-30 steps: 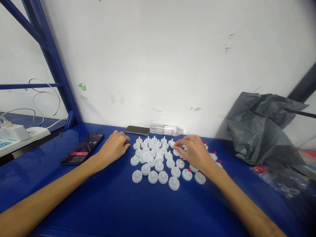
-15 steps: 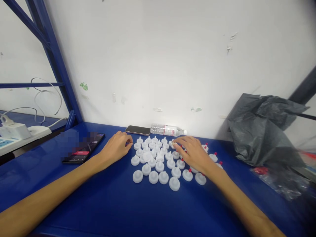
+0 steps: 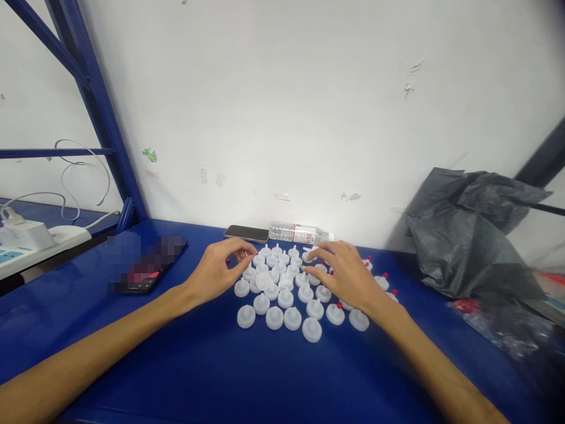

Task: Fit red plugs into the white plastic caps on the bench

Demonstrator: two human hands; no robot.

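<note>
Many white spouted caps (image 3: 285,297) stand spout up in a cluster on the blue table (image 3: 282,377). At the cluster's left edge is my left hand (image 3: 223,268), its fingers curled and thumb close to the index finger. A small red tip (image 3: 228,261) shows inside that hand, partly hidden by the fingers. Over the right part of the cluster, my right hand (image 3: 342,271) has thumb and index finger apart, near a white cap (image 3: 308,255) at the back. Red tips sit on several caps there, such as this red-tipped cap (image 3: 335,313); my hand covers some others.
A phone (image 3: 246,233) and a water bottle (image 3: 300,233) lie along the wall. Another phone (image 3: 152,268) lies at left, near a white power strip (image 3: 66,238). At right are a grey plastic bag (image 3: 468,229) and a clear bag (image 3: 507,327).
My left hand has moved right, onto the cluster's left edge, and a red tip now shows in it. The thumb and index finger of my right hand have spread apart beside the back cap.
</note>
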